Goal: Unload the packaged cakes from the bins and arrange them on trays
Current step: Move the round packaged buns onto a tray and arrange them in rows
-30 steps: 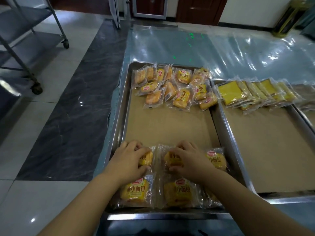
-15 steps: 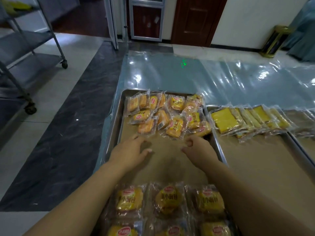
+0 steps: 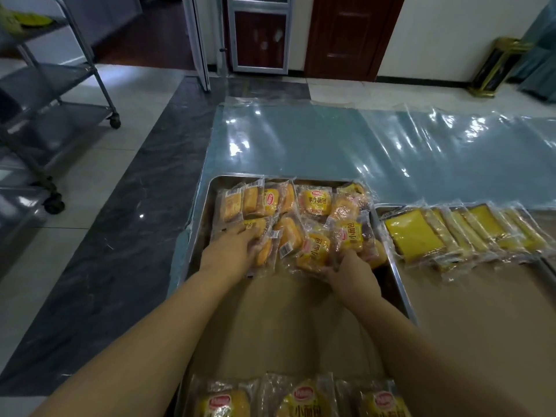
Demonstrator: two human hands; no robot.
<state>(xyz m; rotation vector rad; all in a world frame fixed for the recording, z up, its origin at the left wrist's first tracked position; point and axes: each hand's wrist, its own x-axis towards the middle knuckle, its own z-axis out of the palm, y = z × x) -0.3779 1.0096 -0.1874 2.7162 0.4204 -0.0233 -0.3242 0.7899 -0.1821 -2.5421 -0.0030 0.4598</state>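
At far end of left tray [image 3: 199, 236]: loose pile of packaged cakes [image 3: 314, 203], clear wrappers with yellow-and-red labels, overlapping at mixed angles on brown paper liner [image 3: 285, 320].

On left side of pile: left hand [image 3: 231, 251], palm down, fingers bent over a packet, grasping it.

On near right edge of pile: right hand [image 3: 353, 273], fingers curled into the wrappers, gripping packets; fingertips hidden by the plastic.

Along near edge of same tray: row of packaged cakes [image 3: 304, 398], three visible, label side up, side by side, partly cut off by the frame.

Just beside it on the right: right tray [image 3: 481, 326], paper-lined, carrying flat yellow cakes [image 3: 413, 234] in clear wrappers, shingled in a row along its far end.

Beneath both trays: surface covered with glossy plastic sheet [image 3: 331, 145].

On tiled floor at left, well apart from the surface: wheeled metal rack [image 3: 45, 76].

Against far wall: dark wooden door [image 3: 349, 37]; glazed door [image 3: 258, 34].
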